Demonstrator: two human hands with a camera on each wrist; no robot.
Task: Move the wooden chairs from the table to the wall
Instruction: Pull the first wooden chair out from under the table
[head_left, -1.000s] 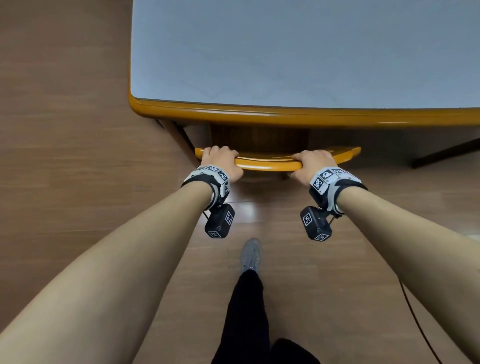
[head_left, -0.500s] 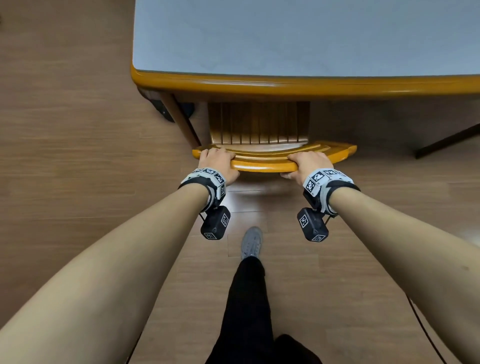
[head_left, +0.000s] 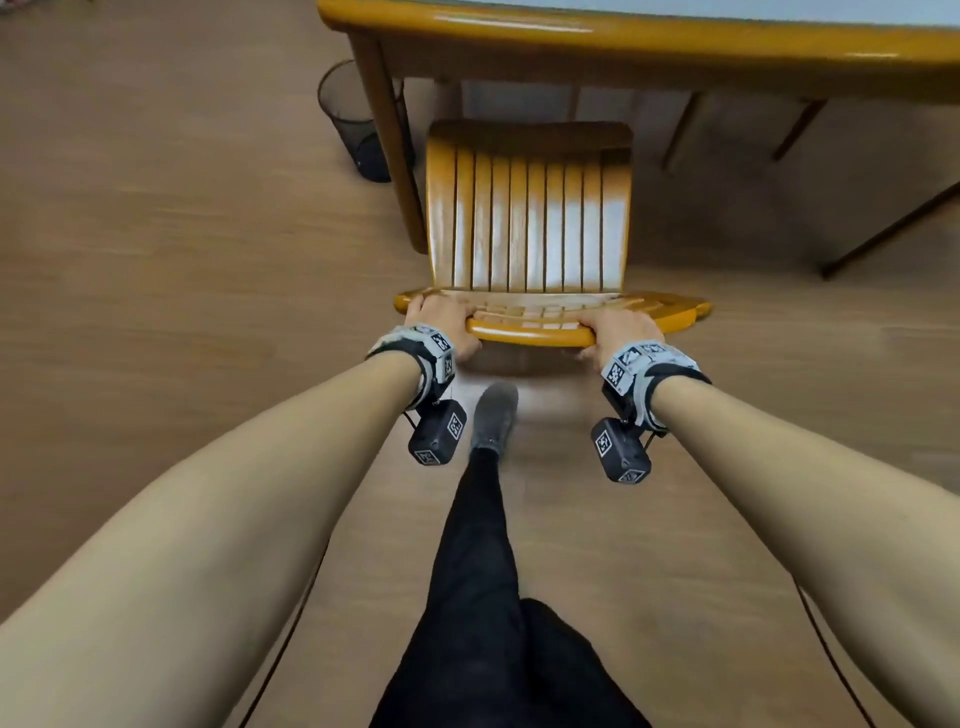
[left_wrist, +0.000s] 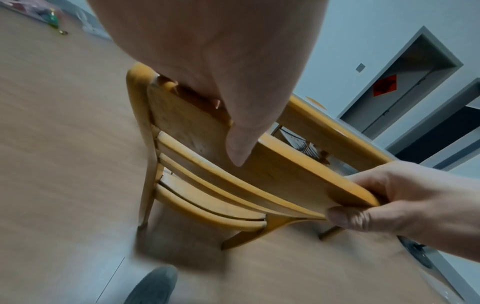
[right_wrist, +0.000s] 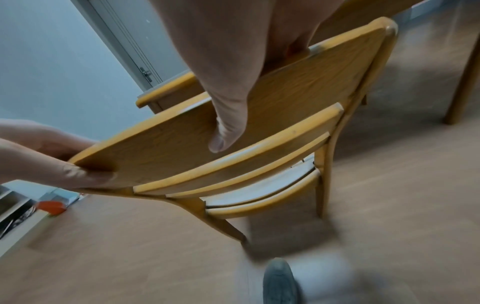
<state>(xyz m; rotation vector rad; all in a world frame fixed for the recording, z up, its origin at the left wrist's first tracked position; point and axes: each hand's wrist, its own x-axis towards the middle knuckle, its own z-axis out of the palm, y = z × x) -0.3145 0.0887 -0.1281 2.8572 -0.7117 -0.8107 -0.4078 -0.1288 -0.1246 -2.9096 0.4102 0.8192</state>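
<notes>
From the head I have both hands, left (head_left: 441, 322) and right (head_left: 618, 332), curled over the chair (head_left: 527, 223) top rail for pulling, seat half under the bench (head_left: 623, 36); wrist views show thumbs clamped behind.

No readable text or labels

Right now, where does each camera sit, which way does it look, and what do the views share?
Head: on the head, looking down at the chair, table, both forearms, left hand, right hand.
Left wrist: under the left wrist, looking along the hand at the backrest.
Right wrist: under the right wrist, looking likewise at the backrest.
Shared: chair, both hands, grey shoe.
</notes>
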